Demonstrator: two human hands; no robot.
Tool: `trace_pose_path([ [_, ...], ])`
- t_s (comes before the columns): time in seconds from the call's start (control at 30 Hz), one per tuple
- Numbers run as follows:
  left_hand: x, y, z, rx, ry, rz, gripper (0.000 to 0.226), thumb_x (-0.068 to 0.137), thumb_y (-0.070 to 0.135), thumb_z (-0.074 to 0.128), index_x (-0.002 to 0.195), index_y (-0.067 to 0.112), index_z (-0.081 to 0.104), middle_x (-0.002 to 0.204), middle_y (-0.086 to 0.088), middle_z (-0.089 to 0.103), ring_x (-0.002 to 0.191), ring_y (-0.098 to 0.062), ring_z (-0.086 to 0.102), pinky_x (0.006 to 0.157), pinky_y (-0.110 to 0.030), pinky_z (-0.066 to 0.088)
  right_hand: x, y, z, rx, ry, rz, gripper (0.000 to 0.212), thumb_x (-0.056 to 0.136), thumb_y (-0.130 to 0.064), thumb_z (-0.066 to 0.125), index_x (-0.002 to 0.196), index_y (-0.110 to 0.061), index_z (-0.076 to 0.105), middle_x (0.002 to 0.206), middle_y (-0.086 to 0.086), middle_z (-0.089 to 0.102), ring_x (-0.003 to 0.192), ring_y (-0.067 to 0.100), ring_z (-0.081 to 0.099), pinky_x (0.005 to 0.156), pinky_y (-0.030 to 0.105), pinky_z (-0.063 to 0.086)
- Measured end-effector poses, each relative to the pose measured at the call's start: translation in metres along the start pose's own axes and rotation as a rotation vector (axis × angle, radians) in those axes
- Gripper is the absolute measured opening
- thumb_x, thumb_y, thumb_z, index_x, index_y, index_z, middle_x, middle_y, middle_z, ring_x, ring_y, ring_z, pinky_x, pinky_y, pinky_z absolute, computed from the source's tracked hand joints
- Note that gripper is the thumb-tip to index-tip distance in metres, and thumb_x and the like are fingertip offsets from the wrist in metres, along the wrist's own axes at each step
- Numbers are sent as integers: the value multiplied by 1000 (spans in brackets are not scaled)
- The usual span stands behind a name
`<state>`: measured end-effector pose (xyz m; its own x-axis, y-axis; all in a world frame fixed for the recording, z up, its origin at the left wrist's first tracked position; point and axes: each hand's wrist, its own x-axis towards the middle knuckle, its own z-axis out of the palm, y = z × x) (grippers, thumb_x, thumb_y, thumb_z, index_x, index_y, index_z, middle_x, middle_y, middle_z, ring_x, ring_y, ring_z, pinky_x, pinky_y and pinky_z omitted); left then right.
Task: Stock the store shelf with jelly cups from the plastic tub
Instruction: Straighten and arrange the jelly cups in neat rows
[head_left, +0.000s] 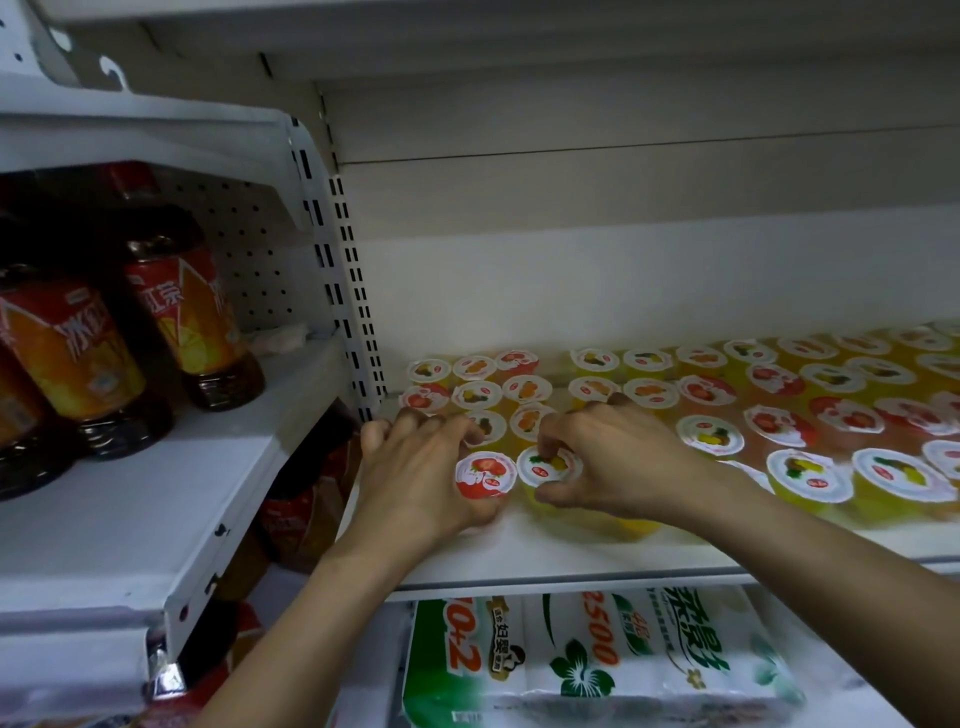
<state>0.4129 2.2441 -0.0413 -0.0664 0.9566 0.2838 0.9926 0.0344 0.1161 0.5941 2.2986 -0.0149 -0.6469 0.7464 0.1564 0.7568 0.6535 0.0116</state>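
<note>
Both hands are on the white shelf (571, 556) at its left end. My left hand (415, 467) curls around a red strawberry jelly cup (485, 474) standing at the shelf front. My right hand (618, 457) grips a yellow jelly cup (545, 465) right beside it, fingers over the lid and thumb at its near side. Behind them stand rows of several jelly cups (475, 395) with white fruit-printed lids, reaching back to the wall. More cups (810, 473) spread loosely to the right. The plastic tub is out of view.
A slotted white upright (353, 312) bounds the shelf on the left. Beyond it, iced-tea bottles (202, 322) stand on a neighbouring shelf. Tissue packs (597, 660) fill the shelf below. The shelf above (519, 47) hangs low overhead.
</note>
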Motion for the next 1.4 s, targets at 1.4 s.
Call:
trace_pose_path([
  [1.4, 200, 15, 42, 23, -94, 12, 40, 75, 57, 65, 105, 31, 66, 103, 12, 65, 107, -14, 56, 91, -39, 25, 130, 113, 20, 69, -38, 145, 34, 79, -45, 69, 104, -23, 69, 113, -3, 65, 99, 18, 61, 93, 34, 44],
])
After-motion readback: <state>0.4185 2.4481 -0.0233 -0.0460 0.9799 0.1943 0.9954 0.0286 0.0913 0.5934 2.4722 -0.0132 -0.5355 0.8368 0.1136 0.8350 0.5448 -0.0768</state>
